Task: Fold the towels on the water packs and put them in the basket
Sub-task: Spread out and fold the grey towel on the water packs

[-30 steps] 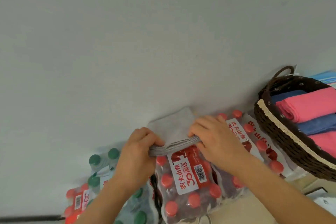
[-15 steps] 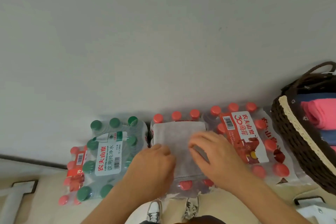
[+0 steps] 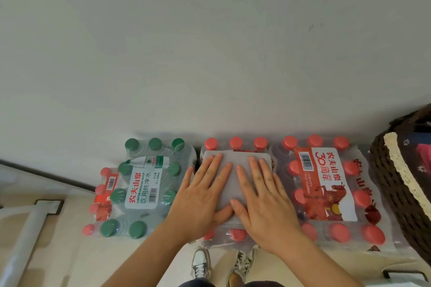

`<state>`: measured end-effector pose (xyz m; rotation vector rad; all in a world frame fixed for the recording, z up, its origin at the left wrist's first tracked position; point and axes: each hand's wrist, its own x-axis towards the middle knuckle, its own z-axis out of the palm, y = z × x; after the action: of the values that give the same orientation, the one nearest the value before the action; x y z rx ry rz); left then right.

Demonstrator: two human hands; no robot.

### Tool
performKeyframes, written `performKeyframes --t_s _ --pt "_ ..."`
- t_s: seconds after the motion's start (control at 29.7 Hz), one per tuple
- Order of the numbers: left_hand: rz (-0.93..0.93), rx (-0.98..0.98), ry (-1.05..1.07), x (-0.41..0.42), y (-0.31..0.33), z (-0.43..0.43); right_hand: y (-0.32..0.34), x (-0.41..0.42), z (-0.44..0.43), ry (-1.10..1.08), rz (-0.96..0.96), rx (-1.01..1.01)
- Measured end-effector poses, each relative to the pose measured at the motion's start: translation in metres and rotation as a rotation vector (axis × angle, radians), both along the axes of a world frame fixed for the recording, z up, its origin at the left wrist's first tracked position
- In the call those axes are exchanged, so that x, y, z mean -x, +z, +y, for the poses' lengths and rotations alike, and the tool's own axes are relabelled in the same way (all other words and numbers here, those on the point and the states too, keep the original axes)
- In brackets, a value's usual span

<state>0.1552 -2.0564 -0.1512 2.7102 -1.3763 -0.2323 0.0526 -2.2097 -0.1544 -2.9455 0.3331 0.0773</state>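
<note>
both hands (image 3: 235, 196) flat, pressing grey towel (image 3: 235, 164)

Bare left hand (image 3: 203, 196) and right hand (image 3: 263, 198), plain short nails at the fingertips, bare forearms (image 3: 144, 256) running back from the wrists to the lower edge of view. Well behind the fingers, between the forearms, a pair of lace-up sneakers: left sneaker (image 3: 200, 262) white with grey panels and dark laces, right sneaker (image 3: 242, 263) mottled white and black. Behind those, dark trousers (image 3: 196, 284), just a strip at the bottom edge.
</note>
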Motion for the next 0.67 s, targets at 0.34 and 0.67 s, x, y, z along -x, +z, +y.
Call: performKeyframes --t_s 0.34,0.67 --pt "-0.020 0.097 -0.062 -0.004 0.008 0.011 0.014 -0.002 0.004 -0.088 0.160 -0.065" --pt "-0.130 0.201 -0.437 0.001 0.020 0.034 0.028 0.028 0.030 -0.085 -0.032 0.122"
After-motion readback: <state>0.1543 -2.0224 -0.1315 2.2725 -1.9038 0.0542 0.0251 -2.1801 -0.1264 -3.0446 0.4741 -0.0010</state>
